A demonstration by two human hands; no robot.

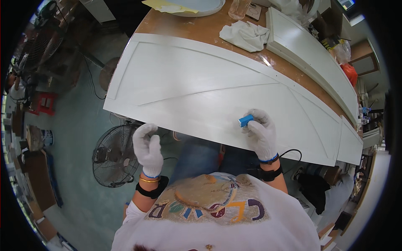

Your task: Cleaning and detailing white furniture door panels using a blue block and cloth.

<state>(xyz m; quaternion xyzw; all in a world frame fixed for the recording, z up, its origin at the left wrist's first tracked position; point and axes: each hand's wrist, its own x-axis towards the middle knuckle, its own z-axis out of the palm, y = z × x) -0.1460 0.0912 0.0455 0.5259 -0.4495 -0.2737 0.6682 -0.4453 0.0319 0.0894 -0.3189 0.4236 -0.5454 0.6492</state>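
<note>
My right hand [263, 133], in a white knit glove, pinches a small blue block [246, 120] with a pale end face between thumb and fingers. It is over the near part of a long white panel [188, 71], close to the surface; whether the block touches it I cannot tell. The panel has a raised border and thin diagonal lines across its face. My left hand [148, 149], gloved the same way, is just off the panel's near edge at the left. Its fingers curl loosely, the thumb stands apart, and nothing is in it.
The panel lies on a brown table [201, 25]. Behind it are a crumpled white cloth [245, 35], a clear jar [238, 9] and another white panel [310, 52]. A floor fan [114, 157] stands by my left arm; a red stool [43, 103] is farther left.
</note>
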